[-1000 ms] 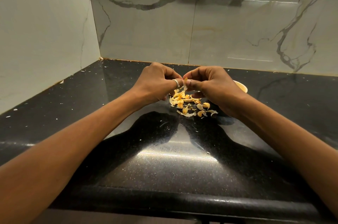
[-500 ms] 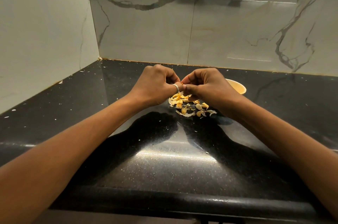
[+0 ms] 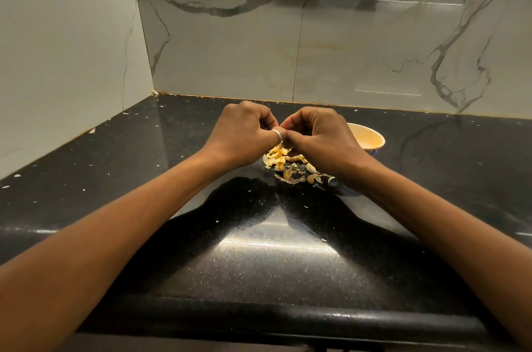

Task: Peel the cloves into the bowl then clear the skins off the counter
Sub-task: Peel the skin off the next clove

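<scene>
Two hands are working just above one heap of skins (image 3: 283, 164) lying on the black table (image 3: 259, 251). The left hand (image 3: 244, 135), wearing one ring (image 3: 277, 135), and the right hand (image 3: 319, 135) are meeting fingertip to fingertip, each grip curled tight, but whatever they are pinching is hidden. One bowl (image 3: 371, 138) is sitting just behind the right hand. Compared with half a second ago, hands and bowl are keeping their places.

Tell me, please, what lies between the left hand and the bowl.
Only the right hand, in the head view; it touches the left hand and covers part of the bowl.
</scene>
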`<move>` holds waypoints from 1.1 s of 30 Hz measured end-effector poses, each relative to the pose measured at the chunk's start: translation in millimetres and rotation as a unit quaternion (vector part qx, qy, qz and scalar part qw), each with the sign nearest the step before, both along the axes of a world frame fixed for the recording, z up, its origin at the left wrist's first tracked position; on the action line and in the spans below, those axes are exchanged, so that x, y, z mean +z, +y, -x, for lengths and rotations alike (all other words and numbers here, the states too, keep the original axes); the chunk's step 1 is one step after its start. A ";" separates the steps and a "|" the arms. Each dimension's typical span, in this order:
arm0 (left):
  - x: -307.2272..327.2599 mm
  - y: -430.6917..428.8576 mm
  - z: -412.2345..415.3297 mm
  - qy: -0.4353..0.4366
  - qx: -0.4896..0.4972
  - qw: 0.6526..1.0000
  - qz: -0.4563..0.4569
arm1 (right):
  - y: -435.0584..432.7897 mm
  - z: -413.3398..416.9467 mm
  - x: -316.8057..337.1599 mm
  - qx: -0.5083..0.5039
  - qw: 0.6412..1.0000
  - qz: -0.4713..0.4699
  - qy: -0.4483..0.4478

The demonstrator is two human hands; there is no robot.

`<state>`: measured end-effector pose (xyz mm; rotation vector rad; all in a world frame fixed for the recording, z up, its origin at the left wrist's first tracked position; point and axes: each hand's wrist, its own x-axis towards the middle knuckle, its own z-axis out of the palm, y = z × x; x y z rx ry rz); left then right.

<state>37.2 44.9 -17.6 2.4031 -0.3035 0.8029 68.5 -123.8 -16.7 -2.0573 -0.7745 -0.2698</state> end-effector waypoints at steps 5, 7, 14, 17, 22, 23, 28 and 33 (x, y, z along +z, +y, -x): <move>-2.0 1.0 -0.9 0.005 0.020 1.000 -0.005 | 3.6 -1.7 -3.5 -0.038 0.998 -0.006 -0.042; -2.5 0.2 -0.6 0.017 0.019 1.000 -0.005 | 2.9 -1.8 -1.5 -0.041 0.998 -0.015 -0.041; -1.2 -1.3 3.9 0.033 0.015 0.999 -0.001 | 1.3 0.8 0.7 -0.023 0.999 -0.009 -0.037; -0.3 -2.2 4.7 0.040 0.003 0.999 0.001 | 1.2 1.9 2.3 -0.033 0.999 -0.008 -0.041; -1.0 -2.1 2.1 0.035 0.005 0.999 0.001 | 0.8 -0.1 1.1 -0.035 0.998 -0.011 -0.046; -0.8 -1.4 1.5 0.033 -0.003 0.999 0.003 | 0.8 -0.6 1.1 -0.035 0.998 -0.008 -0.049; -1.2 -1.3 0.7 0.008 -0.031 0.999 -0.015 | -0.3 -4.3 1.8 -0.041 0.998 -0.002 -0.055; -0.4 0.6 -0.8 -0.006 -0.025 1.000 -0.013 | -1.0 -6.9 0.7 -0.057 0.996 0.012 -0.075</move>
